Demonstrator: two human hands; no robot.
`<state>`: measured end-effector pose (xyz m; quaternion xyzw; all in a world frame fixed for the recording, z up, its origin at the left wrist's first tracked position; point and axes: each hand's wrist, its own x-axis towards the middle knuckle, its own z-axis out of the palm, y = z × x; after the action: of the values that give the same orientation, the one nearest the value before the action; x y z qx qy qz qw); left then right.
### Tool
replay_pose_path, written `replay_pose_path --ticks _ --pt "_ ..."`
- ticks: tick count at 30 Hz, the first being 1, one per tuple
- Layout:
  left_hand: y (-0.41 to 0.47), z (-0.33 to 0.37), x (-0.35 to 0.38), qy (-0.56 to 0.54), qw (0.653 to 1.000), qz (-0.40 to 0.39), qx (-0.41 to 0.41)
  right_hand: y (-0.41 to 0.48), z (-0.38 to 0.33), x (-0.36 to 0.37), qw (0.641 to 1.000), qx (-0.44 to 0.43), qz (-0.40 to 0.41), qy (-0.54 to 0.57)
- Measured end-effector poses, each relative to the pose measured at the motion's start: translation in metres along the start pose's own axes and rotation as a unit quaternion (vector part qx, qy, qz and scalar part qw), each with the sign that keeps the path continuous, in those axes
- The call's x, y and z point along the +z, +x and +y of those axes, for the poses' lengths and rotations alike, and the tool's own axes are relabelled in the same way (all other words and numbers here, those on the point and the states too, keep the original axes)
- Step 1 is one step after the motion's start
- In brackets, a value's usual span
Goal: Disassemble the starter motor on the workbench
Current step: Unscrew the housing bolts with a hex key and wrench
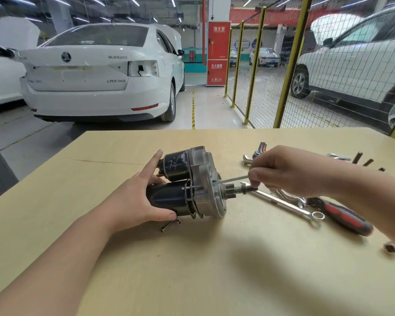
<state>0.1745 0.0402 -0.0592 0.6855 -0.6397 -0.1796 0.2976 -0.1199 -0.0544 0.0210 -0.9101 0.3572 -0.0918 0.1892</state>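
The starter motor (192,181) lies on its side in the middle of the wooden workbench (192,270). It has a black body, a black solenoid on top and a silver aluminium nose housing with a pinion gear pointing right. My left hand (144,197) grips the black body from the left, thumb underneath. My right hand (281,169) pinches a long thin bolt (233,179) that sticks out of the housing toward the right. Two small loose bolts (170,225) lie just in front of the motor.
To the right of the motor lie a combination wrench (290,205), a red and black screwdriver (344,216), other chrome wrenches (258,151) and dark sockets (363,159). A small nut (390,247) sits near the right edge. Cars and a yellow mesh fence stand beyond the bench.
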Motion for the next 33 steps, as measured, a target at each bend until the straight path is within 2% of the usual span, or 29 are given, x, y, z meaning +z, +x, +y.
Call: replay_pose_path --ticks 2,3,5,6,7,8,9,10,11,13,14,16,18,19,20,22,23,24,25,27,28,29,30,32,33 --pt "0.001 0.000 0.000 -0.011 1.000 0.000 -0.002 -0.002 0.000 0.008 0.993 -0.081 0.064 -0.051" --pt "0.001 0.000 0.000 -0.014 1.000 0.001 -0.001 -0.004 0.003 0.009 0.975 -0.156 0.102 -0.120" --pt "0.000 -0.001 0.000 -0.016 1.000 0.001 0.001 -0.005 0.010 0.010 0.896 -0.300 0.153 -0.288" --pt "0.000 -0.001 0.001 -0.016 1.000 0.001 0.003 -0.004 0.016 0.011 0.862 -0.341 0.170 -0.334" --pt "-0.001 -0.001 0.002 -0.017 1.000 0.002 0.005 -0.003 0.021 0.012 0.855 -0.353 0.177 -0.336" --pt "-0.001 -0.002 0.002 -0.017 1.000 0.003 0.007 -0.003 0.022 0.014 0.874 -0.337 0.180 -0.301" --pt "0.000 -0.003 0.002 -0.017 1.000 0.003 0.007 -0.005 0.019 0.018 0.912 -0.292 0.188 -0.220" --pt "0.000 -0.003 0.002 -0.020 1.000 0.002 0.006 -0.008 0.016 0.024 0.949 -0.218 0.203 -0.099" --pt "0.001 -0.003 0.002 -0.022 1.000 0.001 0.006 -0.012 0.013 0.030 0.967 -0.133 0.215 0.021" --pt "0.001 -0.004 0.002 -0.027 1.000 -0.001 0.006 -0.015 0.010 0.038 0.964 0.024 0.195 0.181" --pt "0.001 -0.004 0.002 -0.030 1.000 -0.001 0.006 -0.015 0.011 0.042 0.960 0.059 0.166 0.216" --pt "0.001 -0.004 0.002 -0.028 1.000 0.000 0.007 -0.016 0.013 0.043 0.958 0.068 0.134 0.244" --pt "0.000 -0.004 0.002 -0.025 1.000 0.003 0.007 -0.016 0.013 0.037 0.971 0.010 0.139 0.193" --pt "0.000 -0.004 0.002 -0.025 1.000 0.003 0.007 -0.016 0.013 0.034 0.978 -0.053 0.167 0.116" --pt "0.000 -0.004 0.002 -0.026 1.000 0.003 0.006 -0.016 0.014 0.029 0.967 -0.141 0.211 -0.004" --pt "-0.001 -0.004 0.001 -0.030 1.000 0.003 0.005 -0.013 0.022 0.024 0.881 -0.294 0.275 -0.246" --pt "-0.001 -0.003 0.001 -0.030 1.000 0.004 0.005 -0.013 0.027 0.024 0.852 -0.322 0.281 -0.302" --pt "-0.001 -0.003 0.001 -0.029 1.000 0.005 0.005 -0.015 0.030 0.025 0.856 -0.317 0.275 -0.300" --pt "-0.001 -0.003 0.002 -0.027 1.000 0.006 0.006 -0.017 0.029 0.026 0.891 -0.280 0.258 -0.248" --pt "-0.001 -0.002 0.002 -0.024 1.000 0.008 0.006 -0.021 0.018 0.024 0.968 -0.125 0.216 -0.016" --pt "-0.001 -0.002 0.002 -0.023 1.000 0.008 0.006 -0.021 0.014 0.023 0.980 -0.033 0.167 0.100" --pt "-0.001 -0.002 0.002 -0.021 1.000 0.009 0.005 -0.020 0.012 0.020 0.973 0.051 0.109 0.195" --pt "-0.001 -0.002 0.002 -0.019 1.000 0.008 0.004 -0.019 0.013 0.017 0.958 0.099 0.052 0.266" --pt "-0.001 -0.002 0.002 -0.014 1.000 0.007 0.006 -0.019 0.012 0.014 0.945 0.101 -0.009 0.312" --pt "-0.002 -0.002 0.001 -0.013 1.000 0.008 0.008 -0.020 0.013 0.015 0.958 0.067 -0.019 0.278"
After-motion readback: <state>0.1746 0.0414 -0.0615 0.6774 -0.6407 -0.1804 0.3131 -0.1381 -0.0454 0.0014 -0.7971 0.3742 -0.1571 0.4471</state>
